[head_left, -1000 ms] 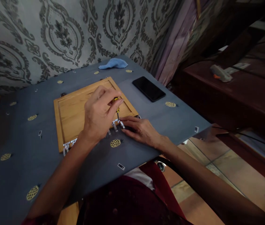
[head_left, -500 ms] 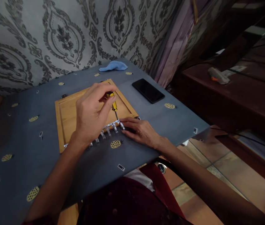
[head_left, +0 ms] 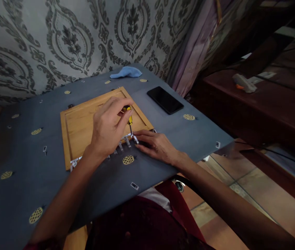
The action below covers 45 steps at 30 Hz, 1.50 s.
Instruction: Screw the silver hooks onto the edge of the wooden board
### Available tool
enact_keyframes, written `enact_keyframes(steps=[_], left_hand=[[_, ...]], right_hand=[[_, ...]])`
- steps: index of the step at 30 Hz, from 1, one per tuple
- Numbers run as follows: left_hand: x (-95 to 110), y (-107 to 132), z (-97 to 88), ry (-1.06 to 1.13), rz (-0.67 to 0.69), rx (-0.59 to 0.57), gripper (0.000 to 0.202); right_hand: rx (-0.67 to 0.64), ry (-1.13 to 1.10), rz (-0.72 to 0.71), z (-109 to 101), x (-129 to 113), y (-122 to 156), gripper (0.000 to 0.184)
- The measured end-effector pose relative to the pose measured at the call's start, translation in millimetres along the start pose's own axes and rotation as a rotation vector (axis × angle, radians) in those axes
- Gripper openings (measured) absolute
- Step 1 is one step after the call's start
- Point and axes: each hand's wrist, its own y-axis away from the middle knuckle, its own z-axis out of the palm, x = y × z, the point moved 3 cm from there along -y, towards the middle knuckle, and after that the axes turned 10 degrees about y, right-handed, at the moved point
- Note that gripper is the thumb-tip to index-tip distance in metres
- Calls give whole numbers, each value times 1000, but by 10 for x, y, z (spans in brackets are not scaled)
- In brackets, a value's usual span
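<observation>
My left hand (head_left: 109,126) is closed around the top of a small yellow-and-black screwdriver (head_left: 130,119), held upright with its tip down on a metal strip of hooks (head_left: 123,141) along the near edge of a wooden board (head_left: 82,126). My right hand (head_left: 155,144) lies flat on the blue cloth beside the board, its fingertips pressing the right end of the metal strip. Part of the strip is hidden under my left wrist.
A black phone (head_left: 165,99) lies to the right of the board and a blue rag (head_left: 126,72) near the wall. The table (head_left: 32,173) has a blue patterned cloth; its right edge drops to a tiled floor. A dark wooden bench (head_left: 254,100) stands at the right.
My left hand shifted left and lifted the screwdriver slightly, then came back over the strip. My right hand stayed in place.
</observation>
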Motion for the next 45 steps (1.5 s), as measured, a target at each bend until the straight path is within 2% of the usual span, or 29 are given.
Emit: enact_keyframes(steps=[14,25,31,35,45], left_hand=[[6,25,9,-96,-7,17,7],[0,35,16,-130,-15,11,7],[34,10,15,-67,22,-71,9],[41,-14,-9,-23,-15,-134,14],[6,-28,-32,-40,-40,-183,16]], right_hand=[[-29,-13,18,4,-3,-7,36],[-16,3,12,1,1,1,34],[-2,8,5,0,-3,0,35],[-11,5,14,-6,-7,0,35],[-6,8,-8,-9,-2,2,34]])
